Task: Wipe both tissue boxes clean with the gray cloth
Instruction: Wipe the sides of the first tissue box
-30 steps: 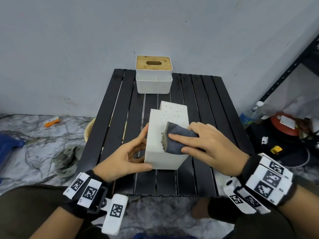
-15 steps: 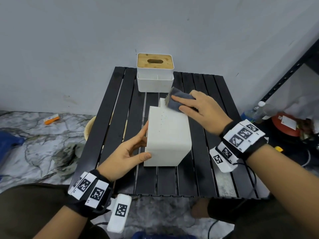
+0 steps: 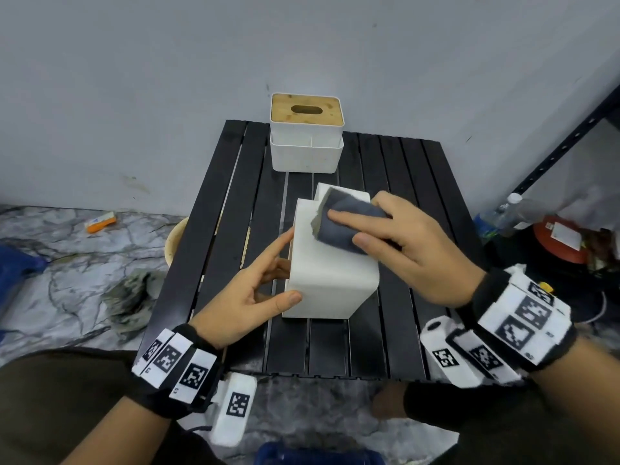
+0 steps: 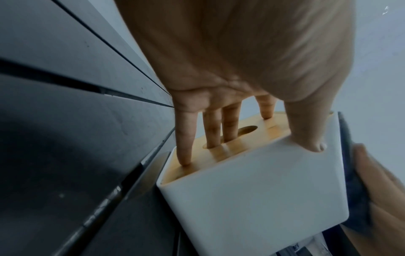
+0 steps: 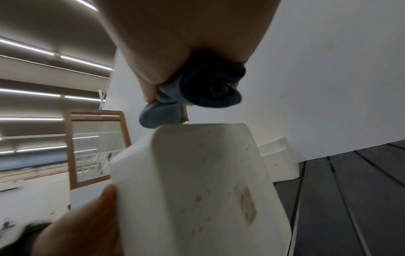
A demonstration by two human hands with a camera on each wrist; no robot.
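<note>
While the left hand (image 3: pixel 246 298) steadies a white tissue box (image 3: pixel 330 280) tipped on its side on the black slatted table (image 3: pixel 396 317), straight fingers against its bamboo lid (image 4: pixel 230 143) and thumb over the white wall, the right hand (image 3: pixel 412 246) grips the bunched gray cloth (image 3: pixel 345 223) against the upturned face. A second tissue box (image 3: pixel 307 132) stands upright at the table's far edge by the wall.

Dim, soft light (edges warped)

2 tissue boxes: one (image 3: pixel 330 263) lying on its side, one (image 3: pixel 307 135) at the table's far edge. 1 gray cloth (image 3: pixel 345 223). 2 hands: left hand (image 3: pixel 248 297), right hand (image 3: pixel 412 246). 1 slatted table (image 3: pixel 221 229) (black).
</note>
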